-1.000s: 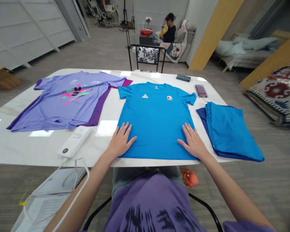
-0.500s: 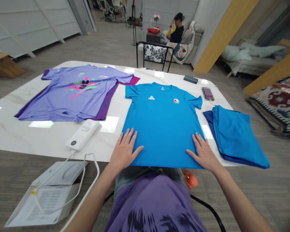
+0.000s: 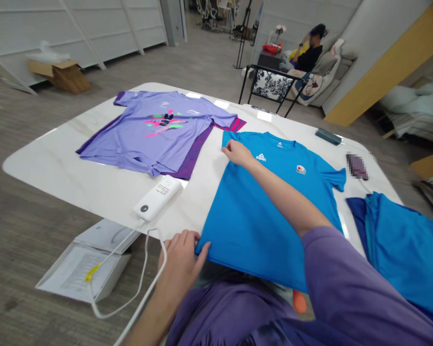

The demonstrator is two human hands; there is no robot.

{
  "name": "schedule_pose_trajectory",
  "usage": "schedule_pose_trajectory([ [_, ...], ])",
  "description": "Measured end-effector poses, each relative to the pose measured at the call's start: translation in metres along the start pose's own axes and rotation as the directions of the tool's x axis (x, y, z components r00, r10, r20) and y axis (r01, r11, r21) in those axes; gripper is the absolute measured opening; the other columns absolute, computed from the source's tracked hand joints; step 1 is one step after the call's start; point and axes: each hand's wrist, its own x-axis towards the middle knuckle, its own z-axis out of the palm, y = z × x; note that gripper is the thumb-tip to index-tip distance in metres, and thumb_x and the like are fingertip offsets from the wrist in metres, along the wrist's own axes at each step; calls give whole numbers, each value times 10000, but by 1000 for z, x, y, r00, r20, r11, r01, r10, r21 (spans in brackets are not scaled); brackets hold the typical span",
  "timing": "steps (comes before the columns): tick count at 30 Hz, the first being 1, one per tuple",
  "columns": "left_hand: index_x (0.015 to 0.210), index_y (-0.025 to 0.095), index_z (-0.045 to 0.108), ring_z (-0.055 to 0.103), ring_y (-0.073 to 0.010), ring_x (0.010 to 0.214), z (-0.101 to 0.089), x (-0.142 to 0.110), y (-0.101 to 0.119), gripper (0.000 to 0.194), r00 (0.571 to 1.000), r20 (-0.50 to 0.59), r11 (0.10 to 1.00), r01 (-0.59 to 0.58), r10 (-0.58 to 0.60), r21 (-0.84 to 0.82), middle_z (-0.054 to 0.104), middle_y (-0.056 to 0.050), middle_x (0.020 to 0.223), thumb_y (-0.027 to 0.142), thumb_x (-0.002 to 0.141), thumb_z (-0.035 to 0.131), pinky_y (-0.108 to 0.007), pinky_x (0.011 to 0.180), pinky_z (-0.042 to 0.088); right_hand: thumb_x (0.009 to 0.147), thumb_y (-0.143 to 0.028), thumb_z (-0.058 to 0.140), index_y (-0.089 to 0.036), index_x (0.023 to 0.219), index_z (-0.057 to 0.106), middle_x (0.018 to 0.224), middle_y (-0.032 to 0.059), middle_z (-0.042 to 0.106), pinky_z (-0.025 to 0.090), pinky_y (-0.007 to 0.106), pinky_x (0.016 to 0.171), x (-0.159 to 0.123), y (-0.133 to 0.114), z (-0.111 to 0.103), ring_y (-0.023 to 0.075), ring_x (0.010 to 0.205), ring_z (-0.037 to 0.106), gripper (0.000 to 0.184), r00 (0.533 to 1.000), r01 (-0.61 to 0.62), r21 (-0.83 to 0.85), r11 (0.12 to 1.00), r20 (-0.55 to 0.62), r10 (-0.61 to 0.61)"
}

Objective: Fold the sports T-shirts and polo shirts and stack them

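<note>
A blue T-shirt (image 3: pixel 263 211) lies front side up and spread flat at the table's near edge, its neckline pointing away from me. My left hand (image 3: pixel 182 252) is closed on the shirt's lower left corner, thumb over the hem. Across the shirt's front reaches my right arm, and my right hand (image 3: pixel 236 153) pinches the cloth at the left sleeve. My wrist and forearm cover part of the chest. To the left of it lies a lilac T-shirt (image 3: pixel 159 129) with a colourful print, on top of darker purple clothing (image 3: pixel 193 156).
A white power bank (image 3: pixel 158 198) with a cable sits on the white table (image 3: pixel 75 178). Folded blue clothing (image 3: pixel 404 245) lies at the right. Beyond are a phone-like blurred item (image 3: pixel 357 166), a dark case (image 3: pixel 328 136), a chair (image 3: pixel 272 86) and a seated person (image 3: pixel 312 50).
My right hand has crossed from the shirt's lower right to its left sleeve. My left hand has gone from lying flat to gripping the hem corner. The view has swung left.
</note>
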Motion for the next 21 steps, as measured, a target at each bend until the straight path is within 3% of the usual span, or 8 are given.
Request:
schedule_pose_trajectory([
  [4, 1025, 255, 695, 716, -311, 973, 6, -5, 5, 233, 998, -16, 998, 53, -54, -35, 728, -55, 982, 446, 1139, 627, -494, 880, 475, 1170, -600, 577, -74, 1583, 574, 1614, 279, 631, 539, 518, 1231, 98, -18, 15, 417, 1484, 640, 669, 970, -220, 7, 976, -108, 219],
  [8, 1008, 249, 714, 701, -277, 931, 9, -2, 2, 245, 998, -44, 996, 50, -54, -70, 710, -23, 943, 455, 1133, 671, -460, 867, 431, 1133, -599, 646, 13, 1686, 468, 1655, 360, 575, 499, 549, 1287, 145, -12, 21, 440, 1546, 611, 843, 930, -355, -7, 935, -108, 352],
  [14, 991, 248, 704, 694, -238, 880, 11, 4, -5, 180, 999, -35, 989, -35, 30, -144, 703, 4, 903, 353, 1133, 670, -436, 849, 425, 1144, -315, 537, -39, 1551, 633, 1577, 326, 659, 495, 584, 1281, 172, 3, 30, 435, 1496, 660, 502, 944, -325, 23, 945, -58, 326],
  [17, 1019, 239, 687, 692, -210, 856, 9, 8, 2, 126, 994, -45, 966, -109, 101, -234, 706, 14, 911, 262, 1135, 645, -406, 840, 454, 1165, -380, 483, -79, 1509, 628, 1529, 298, 684, 514, 566, 1264, 178, 15, 26, 416, 1463, 670, 480, 950, -287, 106, 952, -98, 297],
  [21, 995, 231, 646, 651, -207, 838, 3, 10, 23, 139, 970, -124, 911, -241, 211, -334, 690, 5, 913, 190, 1126, 626, -381, 809, 474, 1170, -602, 432, -197, 1351, 603, 1323, 190, 714, 588, 521, 1150, 177, 50, 1, 352, 1330, 693, 475, 922, -111, 426, 898, -292, 253],
])
